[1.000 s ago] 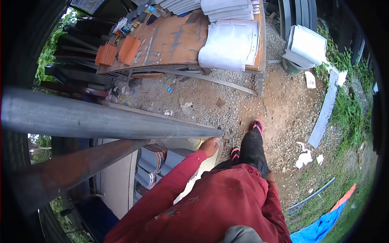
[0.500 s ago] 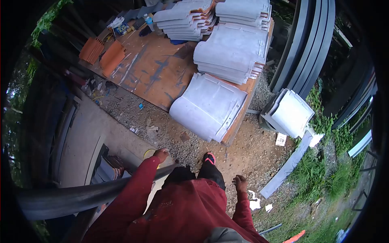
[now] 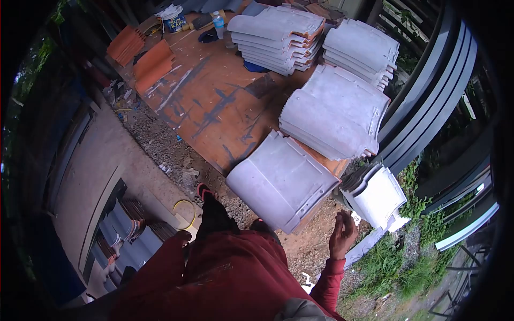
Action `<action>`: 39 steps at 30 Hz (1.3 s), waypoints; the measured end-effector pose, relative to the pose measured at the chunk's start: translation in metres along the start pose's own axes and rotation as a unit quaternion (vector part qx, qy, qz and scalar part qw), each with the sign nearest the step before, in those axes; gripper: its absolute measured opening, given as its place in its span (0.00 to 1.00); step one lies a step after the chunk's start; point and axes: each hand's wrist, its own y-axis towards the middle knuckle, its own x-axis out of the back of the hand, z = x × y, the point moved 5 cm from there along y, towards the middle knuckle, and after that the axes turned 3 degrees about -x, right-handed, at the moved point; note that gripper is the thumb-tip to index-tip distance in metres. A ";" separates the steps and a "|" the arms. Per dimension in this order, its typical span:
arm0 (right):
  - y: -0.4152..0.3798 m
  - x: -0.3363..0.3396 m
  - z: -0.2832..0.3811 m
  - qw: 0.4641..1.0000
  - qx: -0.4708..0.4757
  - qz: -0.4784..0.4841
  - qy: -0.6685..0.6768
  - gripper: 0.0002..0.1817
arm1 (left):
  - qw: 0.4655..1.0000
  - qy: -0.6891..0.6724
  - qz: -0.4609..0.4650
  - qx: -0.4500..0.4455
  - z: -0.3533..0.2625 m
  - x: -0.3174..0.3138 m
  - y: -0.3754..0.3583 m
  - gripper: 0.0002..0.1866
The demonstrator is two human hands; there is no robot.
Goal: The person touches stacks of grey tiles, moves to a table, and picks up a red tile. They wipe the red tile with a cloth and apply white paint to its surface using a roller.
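Observation:
My right hand is raised in front of the table's near corner, its fingers apart and loosely bent, with nothing in them. Closest to it are a single grey-coated roof tile on the corner of the wooden table and a few whitish tiles stacked lower down on the right. My left hand hangs beside my body, near a yellow ring; its fingers are mostly hidden. Behind the single tile stands a stack of grey tiles.
Further stacks of grey tiles stand at the table's back, with orange tiles, a paint bucket and a water bottle. More tiles lie low on the left. Long curved grey strips rise at right.
I have stepped closer to the table, so the tiles look nearer. My right hand has risen toward the table corner. My left hand has dropped back against my body.

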 end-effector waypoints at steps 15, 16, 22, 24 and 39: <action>-0.001 -0.350 0.288 0.966 0.125 0.223 -0.038 0.12 | 0.979 -0.107 -0.115 0.129 0.155 0.305 0.060 0.17; -0.002 -0.374 0.304 0.958 0.152 0.242 -0.036 0.12 | 0.969 -0.159 -0.152 0.112 0.168 0.328 0.064 0.18; -0.008 -0.493 0.346 0.886 0.216 0.409 -0.029 0.22 | 0.914 -0.246 -0.322 0.025 0.182 0.447 0.072 0.21; -0.008 -0.533 0.345 0.864 0.260 0.431 -0.015 0.23 | 0.891 -0.217 -0.398 -0.021 0.156 0.461 0.051 0.21; 0.067 -0.824 0.434 0.832 0.366 0.416 0.017 0.15 | 0.947 -0.264 -0.149 0.105 0.289 0.403 0.030 0.22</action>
